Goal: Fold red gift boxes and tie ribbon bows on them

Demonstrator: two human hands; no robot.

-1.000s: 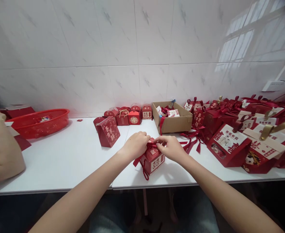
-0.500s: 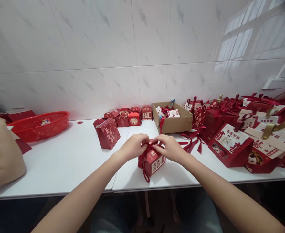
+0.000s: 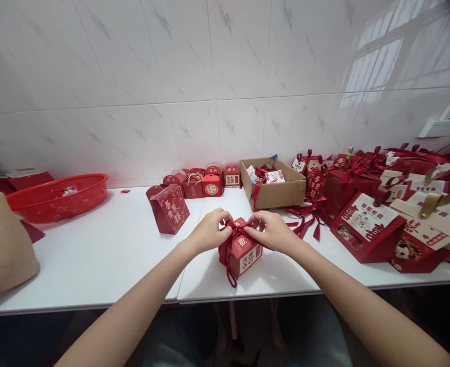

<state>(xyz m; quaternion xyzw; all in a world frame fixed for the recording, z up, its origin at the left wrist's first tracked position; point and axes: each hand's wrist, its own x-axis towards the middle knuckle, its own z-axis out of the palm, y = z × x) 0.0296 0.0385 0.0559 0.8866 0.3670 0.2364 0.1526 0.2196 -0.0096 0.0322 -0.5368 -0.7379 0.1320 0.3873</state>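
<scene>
A small red gift box [image 3: 243, 253] with a white label stands near the front edge of the white table [image 3: 106, 255]. A dark red ribbon [image 3: 235, 227] crosses its top, with loops at both sides and a tail hanging down the front left. My left hand [image 3: 208, 232] pinches the ribbon at the left of the box top. My right hand [image 3: 273, 232] pinches it at the right. Both hands are closed on the ribbon, a short way apart.
A cardboard box [image 3: 274, 186] holding cards and ribbon sits behind. Several small red boxes [image 3: 204, 182] line the wall; a taller red box [image 3: 170, 208] stands to the left. Many larger red gift boxes [image 3: 366, 224] fill the right. A red basket [image 3: 56, 196] and another person's arm [image 3: 3, 244] are far left.
My hands have drawn slightly apart, pulling the ribbon out to both sides on the box top. The view has shifted a little.
</scene>
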